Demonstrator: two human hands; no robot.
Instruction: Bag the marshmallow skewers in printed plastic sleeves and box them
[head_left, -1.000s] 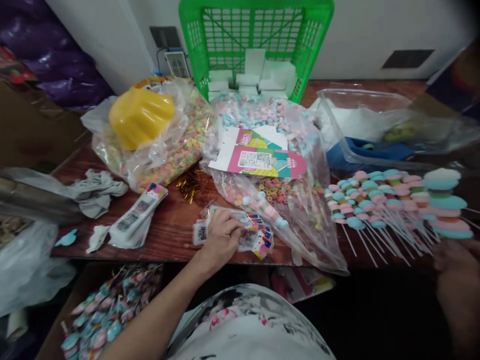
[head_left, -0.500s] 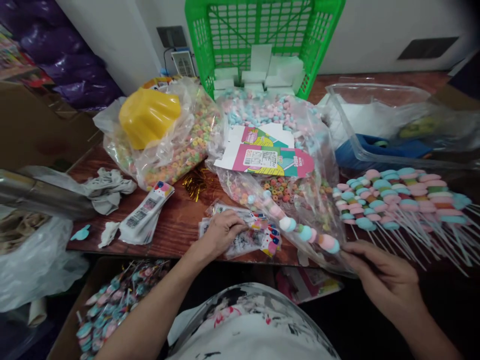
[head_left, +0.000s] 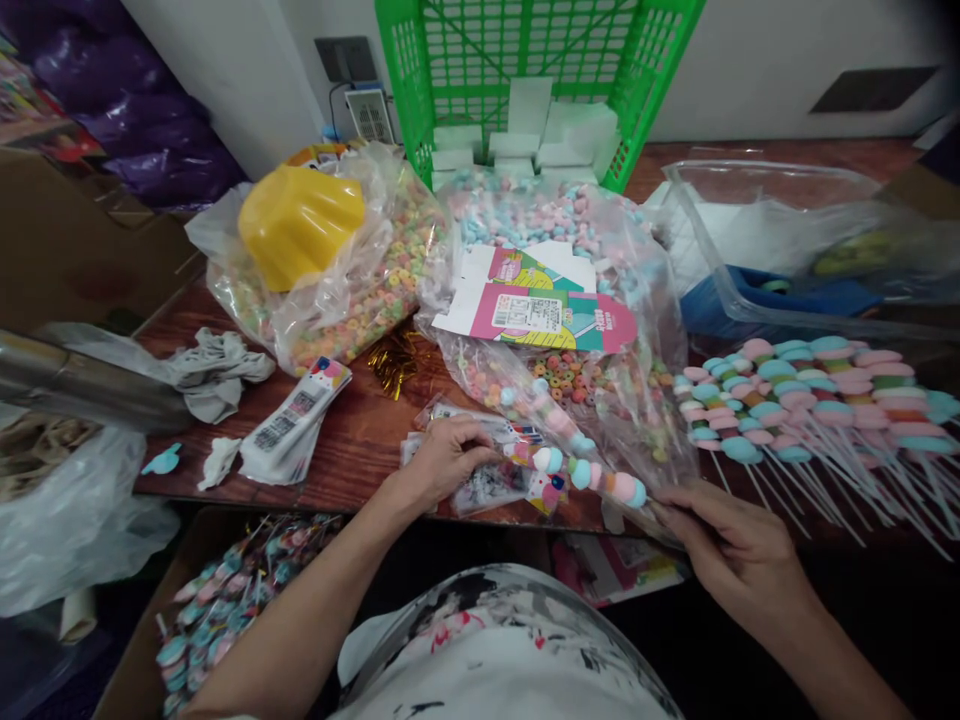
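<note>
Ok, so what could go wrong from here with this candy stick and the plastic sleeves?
The candy stick, held by the right hand, might snag the thin plastic sleeves by the left hand. Those sleeves lie near the front edge of the table, so a bump could push some off. The yellow bowl rests on a lumpy candy bag and might slide.

A brown wooden table carries loose packets at near centre, marshmallow skewers at right, stacked packets and gold tinsel left.
</note>
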